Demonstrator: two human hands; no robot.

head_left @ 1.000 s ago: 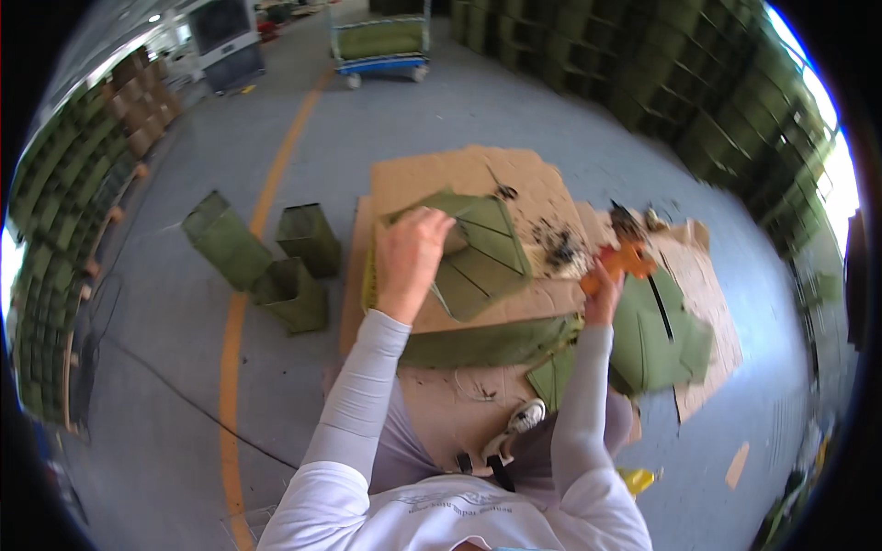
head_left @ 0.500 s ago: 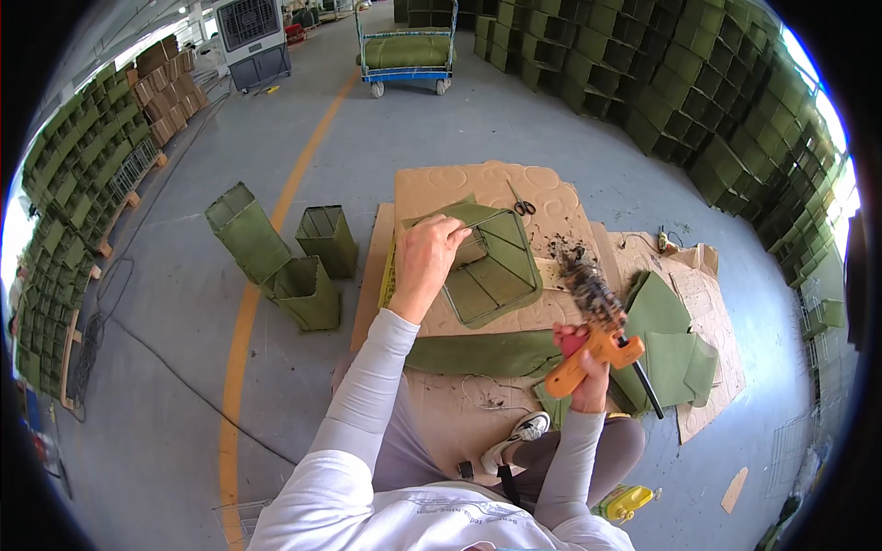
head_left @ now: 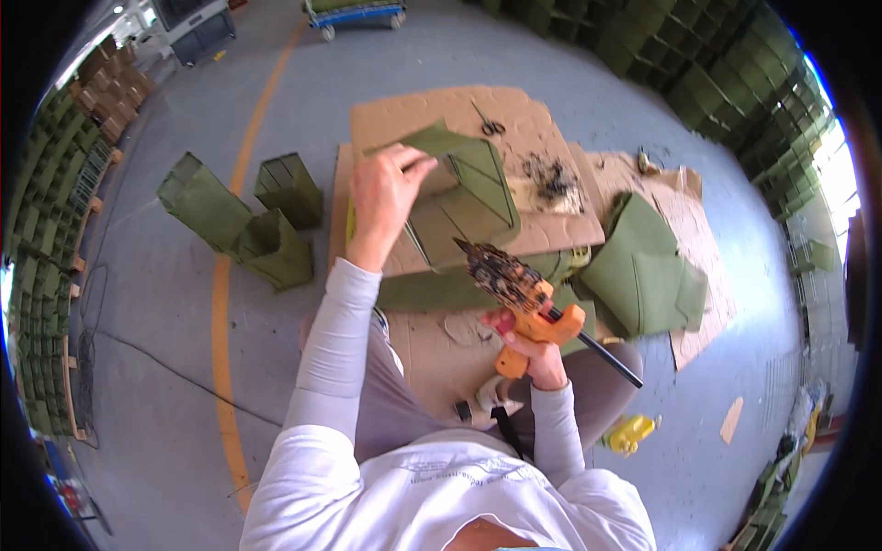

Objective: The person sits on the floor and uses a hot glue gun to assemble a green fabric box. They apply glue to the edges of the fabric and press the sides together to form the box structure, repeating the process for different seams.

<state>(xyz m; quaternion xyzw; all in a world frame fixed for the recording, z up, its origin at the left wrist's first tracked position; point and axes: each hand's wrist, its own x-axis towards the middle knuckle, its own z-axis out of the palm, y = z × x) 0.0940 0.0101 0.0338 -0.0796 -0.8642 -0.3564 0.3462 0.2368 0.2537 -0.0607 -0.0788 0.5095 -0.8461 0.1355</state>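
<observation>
My right hand grips an orange hot glue gun, its front caked with dark, stringy residue and a black glue stick jutting from the back. The gun's tip points up and left, close to the near side of a green fabric box with a thin wire frame. At the box's left rim my left hand is closed in a pinch, seemingly on the fabric edge; the fingertips hide exactly what is between them. The box lies tilted on a cardboard-covered work surface, its open side facing me.
Scissors and black glue scraps lie on the cardboard. Green fabric sheets are piled at right. Several finished-looking green boxes stand on the floor at left. A yellow bottle-like object sits by my knee; a blue cart stands beyond.
The glue gun has come left and nearer the box, from over the scraps at right. My left hand still pinches the rim. The whole view has shifted with my head.
</observation>
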